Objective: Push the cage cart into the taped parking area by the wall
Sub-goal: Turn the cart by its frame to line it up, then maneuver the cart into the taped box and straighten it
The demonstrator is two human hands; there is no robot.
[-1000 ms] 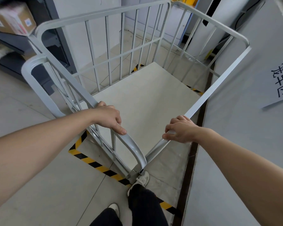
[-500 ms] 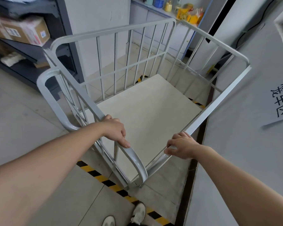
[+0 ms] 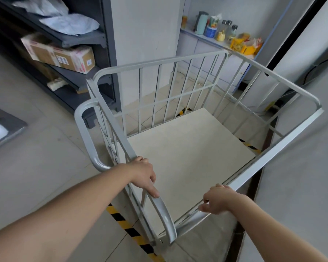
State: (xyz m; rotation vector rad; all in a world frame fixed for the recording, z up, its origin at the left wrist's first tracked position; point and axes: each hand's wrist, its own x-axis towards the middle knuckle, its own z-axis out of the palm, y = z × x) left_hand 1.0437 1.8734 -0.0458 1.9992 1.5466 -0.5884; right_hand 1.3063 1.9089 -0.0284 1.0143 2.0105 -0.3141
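Parking step nearly done, I judge. Cart (image 3: 187,157) sits beside the wall (image 3: 301,176), near corner past the tape (image 3: 129,229). My left hand (image 3: 143,175) grips the cart's rail; right hand (image 3: 219,200) loosely curled there. Next: square cart to wall.

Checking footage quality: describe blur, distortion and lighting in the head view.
Head view: wide-angle bending curves the cage cart rails; cardboard box and shelf at the left edge are smeared by motion; left hand and right hand are slightly soft; lighting is even and diffuse, no hard glare.
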